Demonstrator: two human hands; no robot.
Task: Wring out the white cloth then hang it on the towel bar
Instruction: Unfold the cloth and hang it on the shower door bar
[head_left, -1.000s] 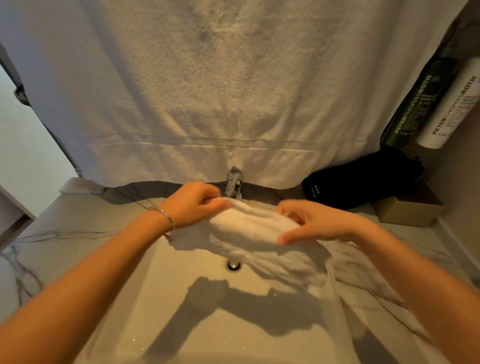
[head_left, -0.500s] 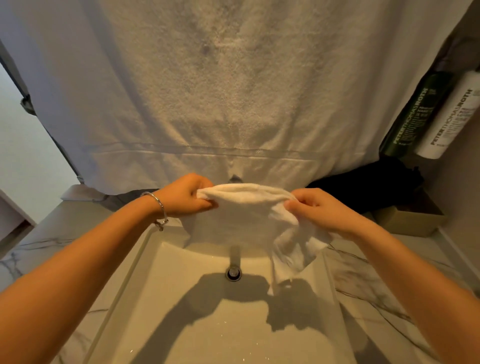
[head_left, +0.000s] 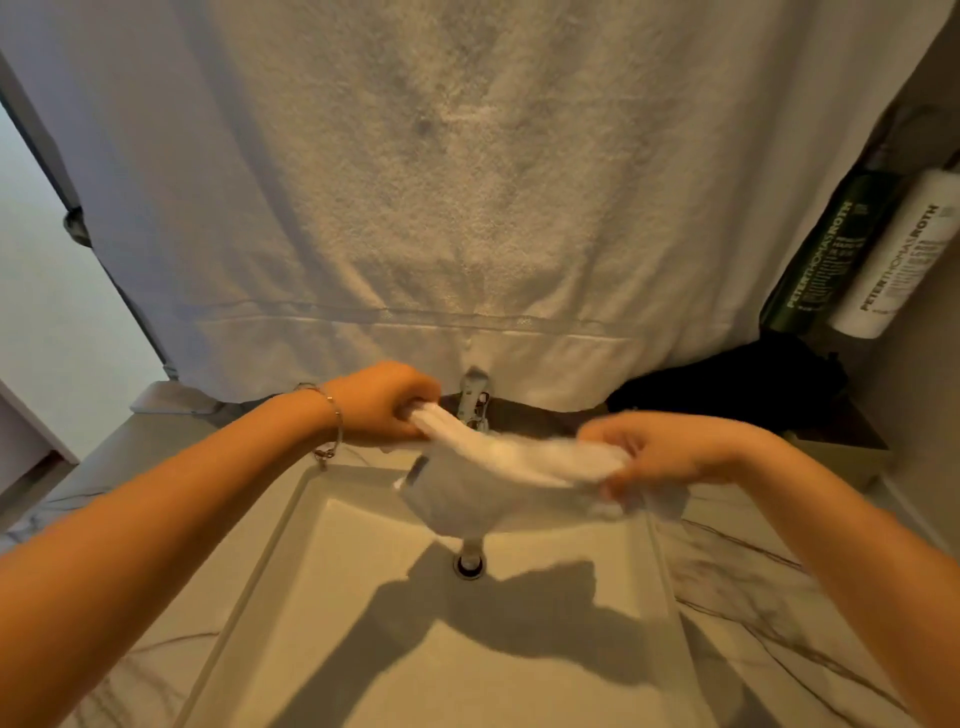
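The white cloth (head_left: 511, 457) is bunched into a thick roll stretched between both hands above the back of the sink (head_left: 291, 525). My left hand (head_left: 382, 402) grips its left end in a fist. My right hand (head_left: 670, 449), slightly blurred, clasps its right end. A loose fold of the cloth hangs down over the basin toward the drain (head_left: 469, 565). No towel bar shows; a large white towel (head_left: 467, 182) hangs behind and fills the upper view.
A faucet (head_left: 475, 397) stands just behind the cloth. Two bottles (head_left: 857, 260) lean at the right above a black bag (head_left: 737, 384). Marble counter (head_left: 779, 597) flanks the sink on both sides.
The cloth went from spread flat between my hands to a bunched roll. My hands have moved farther apart, and the right hand has turned over its end.
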